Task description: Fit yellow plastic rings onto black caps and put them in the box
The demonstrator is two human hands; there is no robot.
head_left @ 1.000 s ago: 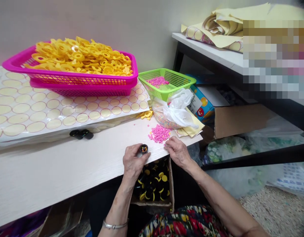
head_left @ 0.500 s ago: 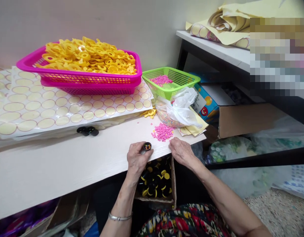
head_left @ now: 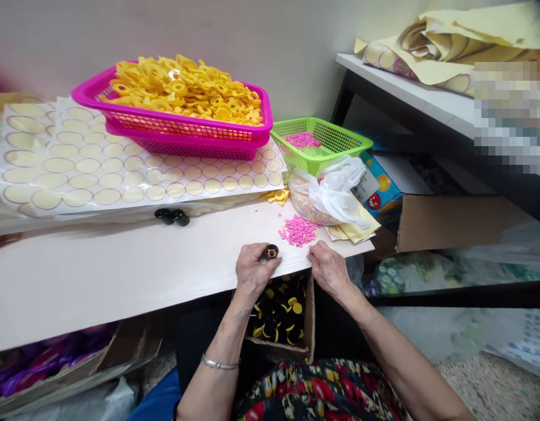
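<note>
My left hand (head_left: 253,270) is closed around a small round black container (head_left: 272,252), held upright at the front of the table. Its open top shows several small coloured beads inside. To the right, my right hand (head_left: 328,268) rests at the table's edge with thumb and fingers pinched together. A speck of pink shows by its fingertips, but what they hold is too small to make out. Just beyond both hands lies a loose heap of pink beads (head_left: 298,230). Below the table edge, a cardboard box (head_left: 311,318) holds many black and yellow pieces (head_left: 279,316).
A pink basket (head_left: 173,140) of yellow plastic parts stands on sticker sheets (head_left: 121,181). Behind the bead heap are a tied plastic bag (head_left: 322,196) and a green basket (head_left: 340,143). Black containers (head_left: 172,217) lie by the sheets. A white shelf (head_left: 410,90) stands at right.
The view has turned slightly left, so everything sits further right in the picture. Both hands keep nearly the same pose and place on the table.
</note>
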